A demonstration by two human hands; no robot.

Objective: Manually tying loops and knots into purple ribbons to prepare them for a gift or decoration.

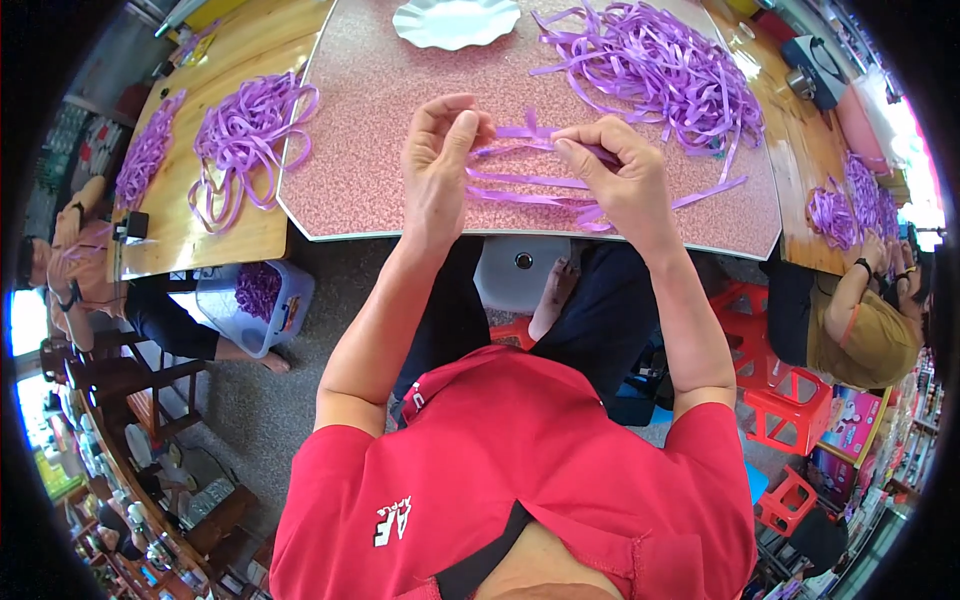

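Observation:
A narrow purple ribbon (pixel 512 132) stretches between my two hands above the near part of the pink speckled tabletop (pixel 360 150). At its left end, my left hand (pixel 438 160) is closed, thumb and curled fingers on the ribbon. My right hand (pixel 622 175) pinches the ribbon's other end between thumb and fingers. A short tail of ribbon sticks up close to the right fingertips; whether it is a knot or a loop I cannot tell. Below the taut piece, further ribbon lengths (pixel 525 197) run crosswise, partly hidden behind my right hand.
A large tangled heap of purple ribbon (pixel 670 70) lies at the back right. The white wavy-edged plate (pixel 455 22) stands at the far edge. More ribbon (pixel 245 125) is piled on the wooden table at left. People sit at both sides. Red stools (pixel 790 410) stand at lower right.

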